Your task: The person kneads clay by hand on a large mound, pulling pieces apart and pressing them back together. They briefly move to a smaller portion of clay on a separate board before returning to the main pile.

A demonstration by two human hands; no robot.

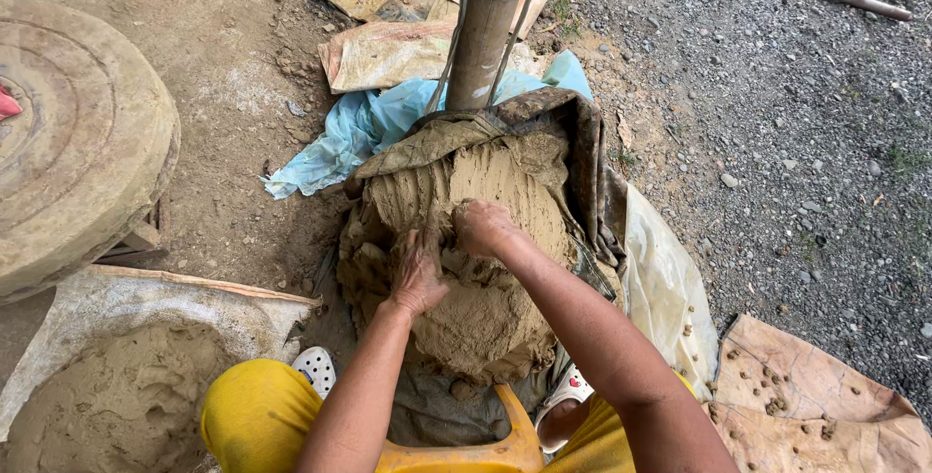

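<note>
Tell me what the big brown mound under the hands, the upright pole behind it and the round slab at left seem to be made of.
Big brown mound: wet clay, likely; matte, finger-grooved, smeared on both hands.
Upright tan pole: probably bamboo; smooth, round.
Round grey-brown slab: stone or clay-caked wood, unclear; dull, ringed with concentric grooves.

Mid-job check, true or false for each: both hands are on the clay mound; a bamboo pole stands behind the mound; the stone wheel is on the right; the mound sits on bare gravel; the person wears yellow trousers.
1. Both hands are on the clay mound. True: the left hand lies flat on it and the right hand digs into it.
2. A bamboo pole stands behind the mound. True.
3. The stone wheel is on the right. False: it is at the left edge.
4. The mound sits on bare gravel. False: cloth and plastic sheets wrap around it.
5. The person wears yellow trousers. True.
</note>
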